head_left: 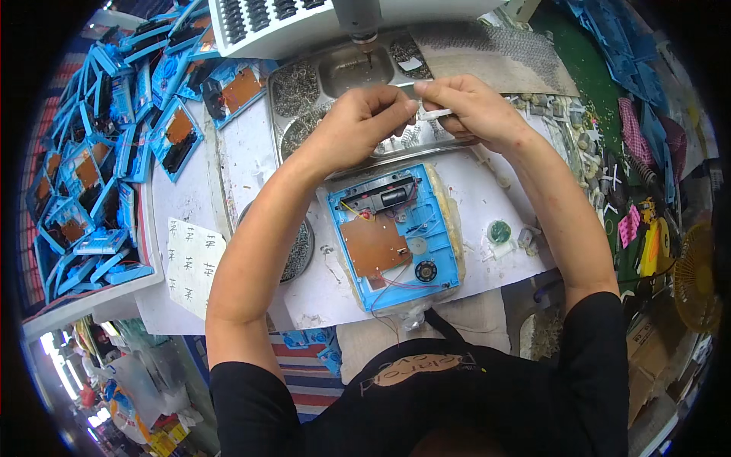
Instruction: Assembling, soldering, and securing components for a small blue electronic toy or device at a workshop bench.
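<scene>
Both my hands are raised over a metal compartment tray of small metal parts. My right hand pinches a small white plastic piece between thumb and fingers. Close beside it, my left hand has its thumb and fingertips pressed together; whatever they hold is too small to make out. Small springs lie in the tray under my fingers. Nearer to me, an open blue plastic casing rests on a yellowish pad. Inside it are a brown circuit board, a black round part, a dark mechanism and thin wires.
An electric screwdriver hangs above the tray. Many similar blue casings are piled at the left. A round dish of small metal parts sits partly behind my left forearm. Marked paper lies left; a green round item lies right.
</scene>
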